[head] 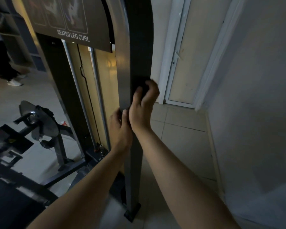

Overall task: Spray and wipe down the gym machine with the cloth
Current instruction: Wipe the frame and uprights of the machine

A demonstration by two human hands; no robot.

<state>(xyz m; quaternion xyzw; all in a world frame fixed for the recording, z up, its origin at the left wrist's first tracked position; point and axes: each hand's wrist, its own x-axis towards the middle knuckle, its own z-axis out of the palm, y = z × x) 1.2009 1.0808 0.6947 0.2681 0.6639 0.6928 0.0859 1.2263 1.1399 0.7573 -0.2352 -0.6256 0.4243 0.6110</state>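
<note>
The right hand (143, 103) is pinching a bunched dark cloth (142, 87) against the seated leg curl machine's upright post (139, 47) to wipe it, while the left hand (120, 129) is gripping the post's inner edge just below, seemingly to steady it.

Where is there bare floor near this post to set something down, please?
Free: the tiled floor between the post and the white door, along the right wall. Crowded: left of the post, with guide rods, the machine frame and a bystander's feet. On the post, the right hand grips the cloth, the left hand just below.
</note>
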